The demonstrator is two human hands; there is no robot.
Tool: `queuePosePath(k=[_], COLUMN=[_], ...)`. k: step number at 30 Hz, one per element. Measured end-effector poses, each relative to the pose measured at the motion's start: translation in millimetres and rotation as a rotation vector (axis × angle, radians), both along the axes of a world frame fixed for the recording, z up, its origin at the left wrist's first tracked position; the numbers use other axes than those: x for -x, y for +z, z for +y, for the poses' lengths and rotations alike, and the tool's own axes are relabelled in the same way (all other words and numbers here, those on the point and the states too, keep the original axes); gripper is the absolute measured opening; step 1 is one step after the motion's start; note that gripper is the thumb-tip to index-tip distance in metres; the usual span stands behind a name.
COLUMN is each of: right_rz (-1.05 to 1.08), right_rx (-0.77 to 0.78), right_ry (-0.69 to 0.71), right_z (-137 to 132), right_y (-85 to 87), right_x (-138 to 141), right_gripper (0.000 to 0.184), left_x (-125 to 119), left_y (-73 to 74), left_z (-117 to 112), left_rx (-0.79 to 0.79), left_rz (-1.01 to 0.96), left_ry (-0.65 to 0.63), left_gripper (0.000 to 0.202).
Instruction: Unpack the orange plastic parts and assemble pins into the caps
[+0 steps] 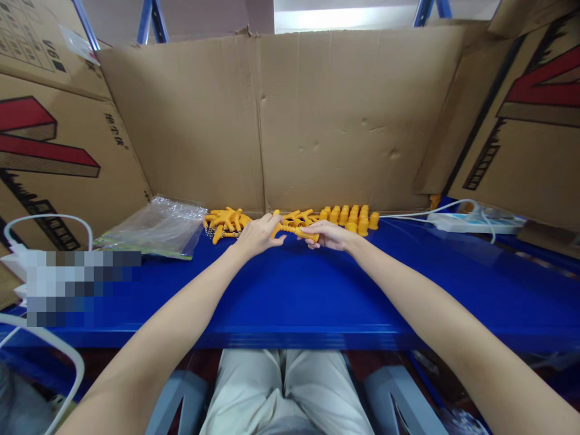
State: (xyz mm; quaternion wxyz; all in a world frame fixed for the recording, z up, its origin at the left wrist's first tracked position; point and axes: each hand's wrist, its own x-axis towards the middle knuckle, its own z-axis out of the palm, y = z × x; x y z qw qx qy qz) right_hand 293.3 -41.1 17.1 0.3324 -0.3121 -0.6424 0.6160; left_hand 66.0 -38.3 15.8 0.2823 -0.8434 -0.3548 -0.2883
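Note:
My left hand [259,234] and my right hand [330,234] meet over the blue table [290,296], both pinching one small orange plastic piece [294,230] that spans between their fingertips. Just behind the left hand lies a pile of orange claw-shaped pieces [225,220] with a bit of metal chain. Behind the right hand stand several small orange caps [351,216] in rows against the cardboard wall.
Cardboard sheets [317,115] wall in the table's back and sides. A clear plastic bag [156,226] lies at the left. A white power strip with cables [471,222] sits at the right, more white cable [45,220] at the left edge.

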Motion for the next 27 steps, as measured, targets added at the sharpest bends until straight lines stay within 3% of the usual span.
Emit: queuePosePath(k=[6, 11, 16, 19, 22, 27], right_rz=[0.027, 0.019, -0.142, -0.205, -0.236, -0.240], right_rx=[0.031, 0.023, -0.309, -0.500, -0.557, -0.506], right_ry=[0.034, -0.001, -0.269, -0.339, -0.339, -0.308], right_z=[2.4, 1.2, 2.2, 2.9, 3.1, 4.1], right_y=[-1.9, -0.6, -4.8, -8.1, -7.9, -5.0], right_x=[-1.3, 2.7, 12.4, 15.6, 15.4, 13.2], right_gripper=[0.033, 0.034, 0.036, 0.039, 0.042, 0.040], left_x=[-2.6, -3.2, -0.7, 0.3, 0.2, -0.9], left_y=[2.9, 4.4, 2.8, 2.5, 3.8, 6.8], left_z=[-4.9, -5.2, -0.3, 1.0, 0.1, -3.5], left_rx=[-0.012, 0.073, 0.312, 0.434, 0.470, 0.469], left_rz=[-0.009, -0.049, -0.150, -0.178, -0.194, -0.169], left_ry=[0.019, 0.046, 0.114, 0.155, 0.152, 0.139], left_gripper=[0.032, 0.029, 0.032, 0.034, 0.034, 0.036])
